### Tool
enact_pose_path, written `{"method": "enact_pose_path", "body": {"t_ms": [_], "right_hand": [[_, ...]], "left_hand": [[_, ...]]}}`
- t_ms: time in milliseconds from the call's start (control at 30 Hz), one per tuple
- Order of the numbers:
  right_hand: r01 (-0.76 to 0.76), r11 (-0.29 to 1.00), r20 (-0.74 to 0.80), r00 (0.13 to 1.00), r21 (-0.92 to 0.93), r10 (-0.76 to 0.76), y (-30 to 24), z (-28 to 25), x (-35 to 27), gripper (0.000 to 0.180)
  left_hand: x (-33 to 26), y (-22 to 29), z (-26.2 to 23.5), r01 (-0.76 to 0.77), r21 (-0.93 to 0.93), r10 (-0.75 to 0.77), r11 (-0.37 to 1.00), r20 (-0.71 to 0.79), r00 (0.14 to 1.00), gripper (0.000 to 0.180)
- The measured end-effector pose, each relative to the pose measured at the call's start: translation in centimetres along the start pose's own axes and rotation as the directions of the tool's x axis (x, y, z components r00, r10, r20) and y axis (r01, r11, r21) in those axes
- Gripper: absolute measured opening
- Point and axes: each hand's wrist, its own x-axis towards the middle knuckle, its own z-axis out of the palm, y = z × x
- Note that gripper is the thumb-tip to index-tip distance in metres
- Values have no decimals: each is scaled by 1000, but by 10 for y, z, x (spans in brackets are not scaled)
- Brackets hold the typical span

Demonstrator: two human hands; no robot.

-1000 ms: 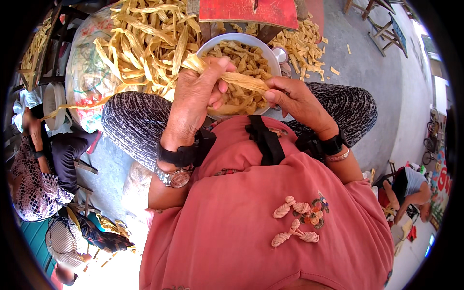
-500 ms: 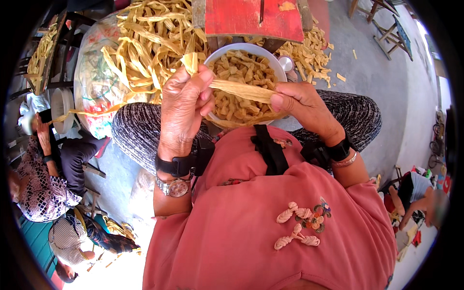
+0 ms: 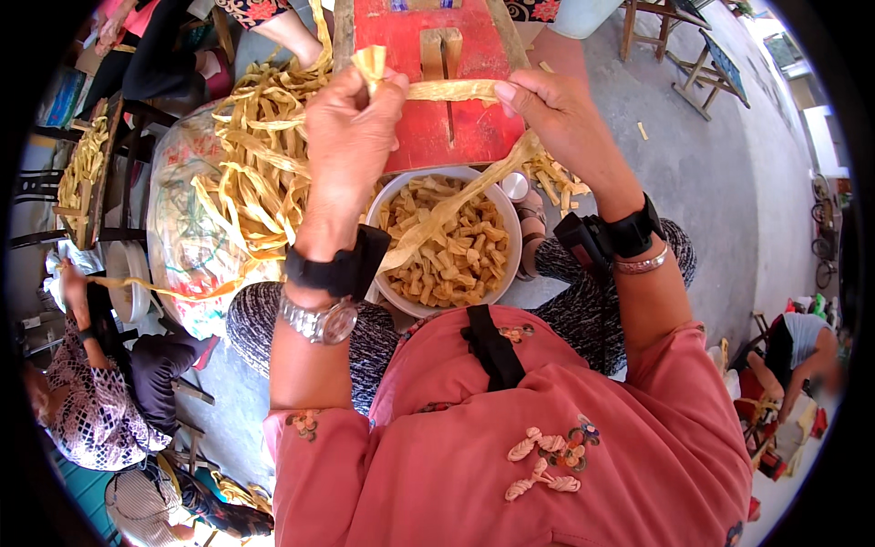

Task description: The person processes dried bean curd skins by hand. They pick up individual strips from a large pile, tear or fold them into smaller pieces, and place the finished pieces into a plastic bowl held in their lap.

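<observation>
Pinching one pale yellow strip [image 3: 451,89] between them, both hands are now raised well above the white bowl [image 3: 510,239], where half a second ago they worked just over its rim. The left hand [image 3: 351,137] has its grip pressed together on the strip's folded end, which pokes up above the fingers; the right hand [image 3: 556,114] nips the other side with thumb and fingertips. The strip is stretched taut and level between the two grips, in front of the red wooden stand [image 3: 437,100], and its free tail hangs from the right hand down across the bowl towards the left wrist. That lift has pulled the length straight, so the folding or knotting seems to be at its tightening stage.

Counted: one strip in hand, one bowl on the lap heaped with short folded pieces too many to count, one large loose pile of strips [image 3: 255,173] on a printed sack [image 3: 182,246] to the left, one watch and two black wristbands
</observation>
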Motion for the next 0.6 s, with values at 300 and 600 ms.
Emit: {"method": "enact_pose_path", "body": {"t_ms": [300,600], "right_hand": [[-100,995,66,993,-20,102,14,16,-39,34],[-43,999,-44,998,31,44,-8,-5,-21,33]], "left_hand": [[-14,-16,12,-231,607,252,760,52,966,18],[-3,-4,10,-306,379,338,873,-18,941,25]]}}
